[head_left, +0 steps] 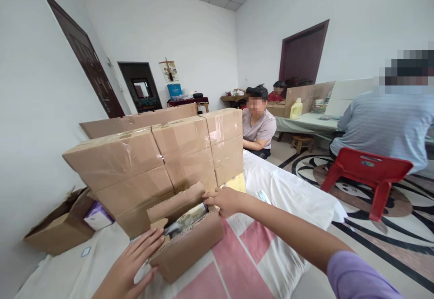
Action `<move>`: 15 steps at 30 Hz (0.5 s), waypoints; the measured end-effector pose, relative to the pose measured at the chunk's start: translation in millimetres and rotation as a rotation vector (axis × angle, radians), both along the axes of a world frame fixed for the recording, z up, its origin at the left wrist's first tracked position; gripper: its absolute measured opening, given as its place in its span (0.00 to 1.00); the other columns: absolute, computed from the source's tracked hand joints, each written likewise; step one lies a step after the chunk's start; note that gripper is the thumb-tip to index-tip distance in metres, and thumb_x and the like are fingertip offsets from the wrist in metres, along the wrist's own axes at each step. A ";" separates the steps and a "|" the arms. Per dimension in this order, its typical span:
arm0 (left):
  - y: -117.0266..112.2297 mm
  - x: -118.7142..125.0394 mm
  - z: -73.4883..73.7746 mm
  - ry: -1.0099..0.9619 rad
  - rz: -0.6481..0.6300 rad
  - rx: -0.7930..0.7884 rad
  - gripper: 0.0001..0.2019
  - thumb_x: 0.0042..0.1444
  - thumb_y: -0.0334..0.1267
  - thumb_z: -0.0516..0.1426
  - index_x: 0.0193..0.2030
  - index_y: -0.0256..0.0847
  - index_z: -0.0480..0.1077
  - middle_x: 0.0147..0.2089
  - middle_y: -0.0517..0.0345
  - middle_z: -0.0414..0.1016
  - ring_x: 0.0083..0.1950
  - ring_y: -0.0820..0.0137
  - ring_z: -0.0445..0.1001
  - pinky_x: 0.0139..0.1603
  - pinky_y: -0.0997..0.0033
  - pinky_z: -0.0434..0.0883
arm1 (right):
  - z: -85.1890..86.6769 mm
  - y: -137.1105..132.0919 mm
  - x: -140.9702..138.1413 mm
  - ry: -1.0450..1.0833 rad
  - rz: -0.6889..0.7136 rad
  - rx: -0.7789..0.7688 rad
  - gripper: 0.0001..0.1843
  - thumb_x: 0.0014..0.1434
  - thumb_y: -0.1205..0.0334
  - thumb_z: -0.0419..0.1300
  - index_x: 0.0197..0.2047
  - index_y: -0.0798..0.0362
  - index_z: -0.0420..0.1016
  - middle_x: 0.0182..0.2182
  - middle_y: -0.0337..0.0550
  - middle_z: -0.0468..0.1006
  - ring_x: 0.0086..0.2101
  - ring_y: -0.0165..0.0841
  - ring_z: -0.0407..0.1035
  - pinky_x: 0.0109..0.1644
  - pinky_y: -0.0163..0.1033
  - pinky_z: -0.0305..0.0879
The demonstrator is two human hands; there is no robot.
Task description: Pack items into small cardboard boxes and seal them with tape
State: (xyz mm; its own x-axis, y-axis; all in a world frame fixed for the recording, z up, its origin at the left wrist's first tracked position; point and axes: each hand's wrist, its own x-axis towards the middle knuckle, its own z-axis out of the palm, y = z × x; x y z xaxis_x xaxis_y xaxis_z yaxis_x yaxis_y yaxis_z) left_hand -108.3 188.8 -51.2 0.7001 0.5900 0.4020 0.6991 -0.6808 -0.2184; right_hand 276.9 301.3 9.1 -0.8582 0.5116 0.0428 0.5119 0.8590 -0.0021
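A small cardboard box (188, 247) stands on the white and pink cloth in front of me, its long flaps raised. Inside lies something in pale, shiny plastic wrapping (188, 219); its kind is not clear. My left hand (135, 256) rests at the box's left end, fingers stretched over the short flap and thumb apart along the near side. At the opposite end, my right hand (225, 201) has its fingers bent over the end of the box, gripping its edge. Directly behind it rises a stack of taped cardboard boxes (185, 154).
An open carton (59, 226) and a purple-and-white pack (98, 216) sit at left. Something yellow (237, 182) lies by the stack. One person (259, 127) is beyond the table; another sits on a red chair (373, 165) at right. A yellow bottle (296, 109) stands on another table.
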 end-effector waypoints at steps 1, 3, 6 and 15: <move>1.5 3.6 -1.2 0.001 -0.009 0.014 0.38 0.60 0.42 0.59 0.76 0.55 0.51 0.73 0.54 0.61 0.70 0.54 0.67 0.63 0.55 0.74 | 6.4 0.0 -7.4 -0.104 -0.011 0.044 0.31 0.52 0.62 0.67 0.60 0.51 0.72 0.63 0.50 0.69 0.51 0.49 0.72 0.46 0.48 0.71; 3.7 11.5 -2.7 0.001 -0.021 0.037 0.38 0.60 0.43 0.59 0.76 0.54 0.51 0.73 0.54 0.62 0.70 0.54 0.67 0.63 0.55 0.74 | 18.8 0.0 -23.6 -0.318 -0.016 0.094 0.26 0.52 0.58 0.67 0.56 0.50 0.76 0.58 0.48 0.73 0.49 0.50 0.73 0.41 0.47 0.71; 5.4 21.7 -4.2 -0.022 -0.020 0.056 0.38 0.60 0.43 0.59 0.76 0.54 0.51 0.72 0.54 0.64 0.69 0.55 0.68 0.61 0.55 0.76 | 29.3 -0.9 -43.0 -0.584 0.010 0.016 0.22 0.54 0.54 0.65 0.53 0.45 0.78 0.62 0.45 0.67 0.43 0.46 0.75 0.34 0.45 0.70; 3.8 12.9 -10.4 -0.134 -0.031 0.133 0.16 0.59 0.43 0.58 0.54 0.58 0.75 0.65 0.62 0.73 0.62 0.57 0.76 0.50 0.59 0.81 | 16.8 -16.6 -38.8 -0.395 0.255 0.144 0.32 0.56 0.54 0.65 0.63 0.44 0.67 0.64 0.46 0.62 0.39 0.40 0.76 0.27 0.41 0.63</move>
